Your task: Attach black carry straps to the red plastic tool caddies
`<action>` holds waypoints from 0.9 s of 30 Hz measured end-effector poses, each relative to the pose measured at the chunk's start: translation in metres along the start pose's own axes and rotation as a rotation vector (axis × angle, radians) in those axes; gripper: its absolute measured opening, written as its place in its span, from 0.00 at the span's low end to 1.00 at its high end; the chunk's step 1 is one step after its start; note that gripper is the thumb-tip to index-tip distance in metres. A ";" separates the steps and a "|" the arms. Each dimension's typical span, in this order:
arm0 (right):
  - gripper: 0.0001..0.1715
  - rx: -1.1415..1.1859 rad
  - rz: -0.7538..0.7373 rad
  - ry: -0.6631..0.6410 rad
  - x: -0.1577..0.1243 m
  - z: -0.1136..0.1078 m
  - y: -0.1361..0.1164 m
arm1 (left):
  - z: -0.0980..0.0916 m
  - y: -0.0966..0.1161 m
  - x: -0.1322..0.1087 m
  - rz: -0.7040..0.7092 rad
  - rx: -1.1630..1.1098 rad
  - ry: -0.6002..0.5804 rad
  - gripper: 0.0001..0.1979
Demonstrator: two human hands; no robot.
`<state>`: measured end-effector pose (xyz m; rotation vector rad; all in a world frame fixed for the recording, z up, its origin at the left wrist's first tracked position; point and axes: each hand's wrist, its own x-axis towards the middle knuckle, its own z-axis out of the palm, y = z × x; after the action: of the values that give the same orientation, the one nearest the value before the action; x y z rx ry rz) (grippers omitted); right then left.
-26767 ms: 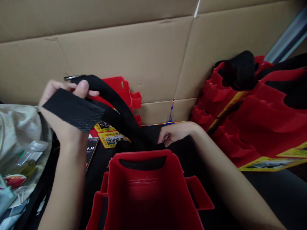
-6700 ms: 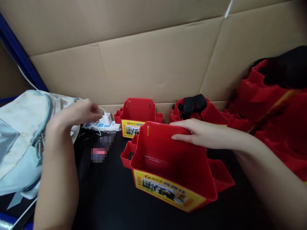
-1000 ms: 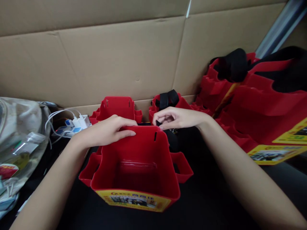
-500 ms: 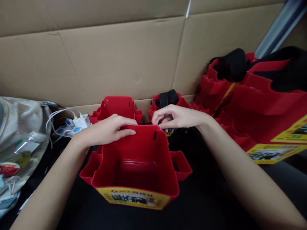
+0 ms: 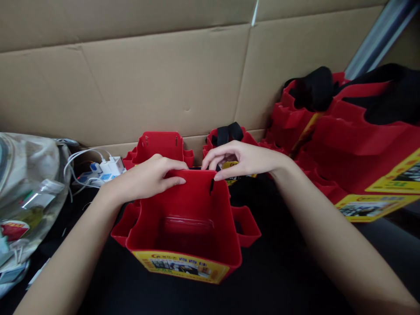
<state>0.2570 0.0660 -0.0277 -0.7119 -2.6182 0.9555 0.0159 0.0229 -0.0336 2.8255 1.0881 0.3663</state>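
Note:
A red plastic box (image 5: 183, 218) with small side pockets and a yellow printed label on its front stands on the black surface before me. My left hand (image 5: 160, 175) grips the middle of its back wall, thumb inside and fingers over the rim. My right hand (image 5: 238, 162) is at the back wall's right end. Its thumb rests on the inner side by a narrow slot (image 5: 211, 186), while the fingers curl behind the wall, their tips hidden. Whether anything else is between them does not show.
Behind stand another red box (image 5: 160, 142) and one with a black strap (image 5: 229, 132). Larger-looking red boxes with straps (image 5: 367, 144) crowd the right. At left are a power strip with white chargers (image 5: 110, 166) and a pale bag (image 5: 36, 162). Cardboard (image 5: 157, 87) walls the back.
My right thumb has moved over the rim onto the box's inner side by the slot, and the fingers have shifted left behind the wall. My left hand keeps its grip.

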 end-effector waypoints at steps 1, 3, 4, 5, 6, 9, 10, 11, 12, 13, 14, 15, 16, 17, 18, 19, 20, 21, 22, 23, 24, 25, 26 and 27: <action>0.18 -0.030 0.002 0.013 0.000 0.000 -0.001 | 0.000 0.004 0.000 0.003 0.049 0.054 0.07; 0.16 -0.086 -0.004 0.040 0.000 0.001 -0.004 | 0.000 0.016 -0.003 0.008 0.126 0.210 0.10; 0.15 -0.111 -0.005 0.049 -0.001 0.002 -0.006 | 0.001 0.023 -0.004 0.000 0.135 0.280 0.10; 0.15 -0.133 -0.004 0.053 -0.001 0.003 -0.008 | 0.002 0.031 -0.005 -0.022 0.124 0.316 0.09; 0.15 -0.152 -0.002 0.054 -0.001 0.003 -0.009 | 0.004 0.040 -0.006 -0.055 0.101 0.302 0.07; 0.14 -0.203 0.008 0.062 -0.003 0.005 -0.015 | 0.014 0.059 0.000 -0.191 0.057 0.110 0.13; 0.13 -0.218 0.011 0.068 -0.003 0.005 -0.016 | 0.017 0.062 0.004 -0.229 0.063 0.059 0.16; 0.13 -0.232 0.011 0.076 -0.004 0.006 -0.018 | 0.021 0.064 0.010 -0.256 0.076 0.027 0.17; 0.13 -0.245 0.010 0.082 -0.004 0.006 -0.018 | 0.024 0.065 0.017 -0.270 0.096 0.016 0.17; 0.13 -0.255 0.004 0.087 -0.004 0.006 -0.019 | 0.027 0.065 0.023 -0.276 0.122 0.018 0.17; 0.12 -0.264 -0.006 0.090 -0.004 0.006 -0.019 | 0.028 0.064 0.028 -0.275 0.146 0.017 0.15; 0.12 -0.269 -0.018 0.087 -0.004 0.006 -0.018 | 0.029 0.063 0.032 -0.268 0.163 0.013 0.14; 0.11 -0.273 -0.031 0.080 -0.003 0.006 -0.018 | 0.028 0.062 0.034 -0.256 0.170 0.008 0.12; 0.11 -0.278 -0.043 0.071 -0.003 0.006 -0.018 | 0.028 0.062 0.035 -0.238 0.164 -0.001 0.12; 0.12 -0.287 -0.052 0.063 -0.003 0.006 -0.018 | 0.026 0.062 0.033 -0.214 0.147 -0.013 0.12; 0.12 -0.302 -0.059 0.060 -0.003 0.006 -0.017 | 0.024 0.062 0.029 -0.190 0.124 -0.024 0.12; 0.12 -0.324 -0.061 0.063 -0.002 0.006 -0.017 | 0.022 0.063 0.023 -0.167 0.102 -0.031 0.12; 0.12 -0.350 -0.061 0.073 -0.002 0.006 -0.017 | 0.019 0.063 0.015 -0.156 0.079 -0.034 0.13; 0.11 -0.375 -0.059 0.085 -0.002 0.006 -0.016 | 0.016 0.063 0.005 -0.160 0.051 -0.041 0.14; 0.11 -0.396 -0.058 0.095 -0.003 0.006 -0.016 | 0.011 0.062 -0.006 -0.178 0.019 -0.048 0.15; 0.10 -0.410 -0.055 0.101 -0.003 0.005 -0.016 | 0.006 0.060 -0.020 -0.211 -0.016 -0.054 0.15; 0.10 -0.415 -0.050 0.104 -0.003 0.005 -0.015 | 0.001 0.055 -0.035 -0.258 -0.057 -0.066 0.16; 0.10 -0.414 -0.042 0.101 -0.004 0.004 -0.015 | -0.005 0.049 -0.052 -0.318 -0.089 -0.062 0.17; 0.11 -0.408 -0.032 0.093 -0.004 0.004 -0.015 | -0.011 0.040 -0.071 -0.403 -0.111 -0.039 0.18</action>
<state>0.2536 0.0518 -0.0207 -0.7784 -2.7571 0.3660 -0.0116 -0.0543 -0.0296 2.4271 1.5314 0.3198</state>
